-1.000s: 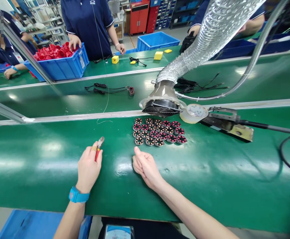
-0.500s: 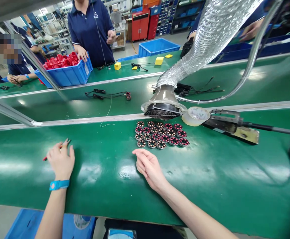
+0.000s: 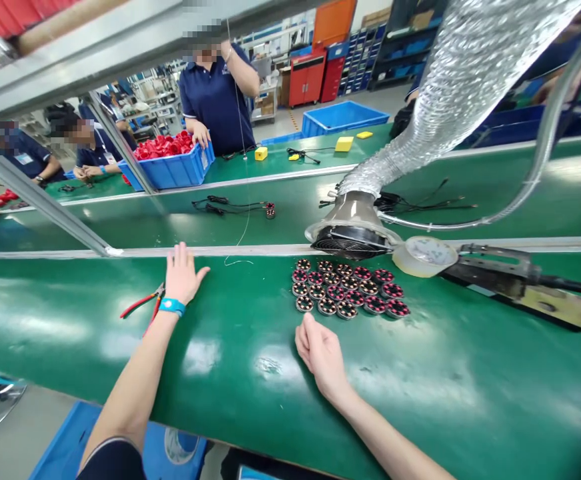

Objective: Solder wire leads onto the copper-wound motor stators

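Spreading flat, left hand [image 3: 183, 273] fingers lie open on the green belt [image 3: 270, 380], empty now: the red pliers [image 3: 143, 305] held a second ago lie just beside its wrist. Right hand [image 3: 323, 353], loosely curled and empty, stays near the stator cluster [image 3: 345, 291]; both hands free.

Small round parts [image 3: 345, 290], detail too small to tell, foil duct [image 3: 450, 87] cut off at top

No text, number or brand can be read. A small label is carried by the blue crate [image 3: 170, 175] beyond the left hand [image 3: 183, 277], but it is too blurred to be made out.
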The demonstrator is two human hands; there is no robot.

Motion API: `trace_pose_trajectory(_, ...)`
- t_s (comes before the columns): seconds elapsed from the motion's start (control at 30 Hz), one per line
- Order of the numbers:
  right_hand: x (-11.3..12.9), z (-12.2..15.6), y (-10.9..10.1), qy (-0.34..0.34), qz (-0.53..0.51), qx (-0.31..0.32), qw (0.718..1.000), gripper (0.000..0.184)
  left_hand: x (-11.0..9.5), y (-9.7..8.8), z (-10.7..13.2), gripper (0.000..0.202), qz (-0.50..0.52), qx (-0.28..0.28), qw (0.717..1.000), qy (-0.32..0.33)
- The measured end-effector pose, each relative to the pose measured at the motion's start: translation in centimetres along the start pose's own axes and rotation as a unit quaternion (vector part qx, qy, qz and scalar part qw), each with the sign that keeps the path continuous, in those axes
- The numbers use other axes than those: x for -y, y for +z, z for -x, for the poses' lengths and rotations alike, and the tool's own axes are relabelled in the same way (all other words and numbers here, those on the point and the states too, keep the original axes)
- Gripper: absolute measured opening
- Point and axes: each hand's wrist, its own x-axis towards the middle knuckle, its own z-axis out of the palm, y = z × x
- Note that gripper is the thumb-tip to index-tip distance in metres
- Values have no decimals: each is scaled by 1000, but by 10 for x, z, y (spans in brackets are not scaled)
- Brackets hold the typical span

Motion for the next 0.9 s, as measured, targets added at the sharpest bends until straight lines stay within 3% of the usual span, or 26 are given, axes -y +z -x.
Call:
trace_pose_trajectory(0.03, -3, 0, 0, -5, 8, 2, 1000, 66, -2, 1, -5, 65, -12, -42, 999, -25)
trace_pose_trajectory(0.07, -5, 0, 0, -12, 16, 2, 1000, 66, -11, 5, -5, 69, -10, -55, 998, -4)
trace_pose_trajectory(0.1, -8, 0, -1, -20, 25, 0, 999, 65, -26, 12, -1, 73, 6, -33, 997, 66)
trace_pose_trajectory(0.13, -11, 0, -1, -31, 34, -4, 999, 65, -42, 21, 4, 76, 28, 24, 985, 167)
trace_pose_trajectory(0.2, -14, -1, -3, -52, 53, -9, 997, 64, -66, 40, 12, 80, 68, 114, 944, 303)
trace_pose_trajectory(0.23, -14, -1, -4, -59, 63, -9, 996, 64, -68, 46, 9, 78, 74, 135, 939, 306)
trace_pose_trajectory(0.3, -12, -1, -4, -66, 83, -7, 994, 64, -51, 50, -9, 70, 44, 113, 976, 183)
trace_pose_trajectory(0.37, -7, 1, -3, -65, 96, -4, 993, 63, -21, 43, -36, 68, -17, 20, 1000, -1)
trace_pose_trajectory(0.43, -4, 4, 0, -57, 101, 6, 993, 56, -5, 35, -56, 65, -42, -74, 995, -60)
trace_pose_trajectory(0.5, -3, 8, 3, -55, 108, 23, 992, 48, -18, 32, -61, 54, -12, -98, 995, 11)
trace_pose_trajectory(0.57, -6, 11, 5, -71, 129, 51, 988, 43, -53, 38, -52, 42, 55, -50, 988, 132)
trace_pose_trajectory(0.63, -11, 14, 5, -96, 163, 91, 978, 37, -91, 48, -38, 32, 122, -3, 975, 185)
trace_pose_trajectory(0.73, -16, 15, 1, -131, 209, 136, 960, 30, -120, 64, -28, 23, 234, 52, 954, 178)
trace_pose_trajectory(0.9, -12, 17, 0, -162, 237, 148, 946, 27, -115, 78, -37, 8, 328, 88, 933, 122)
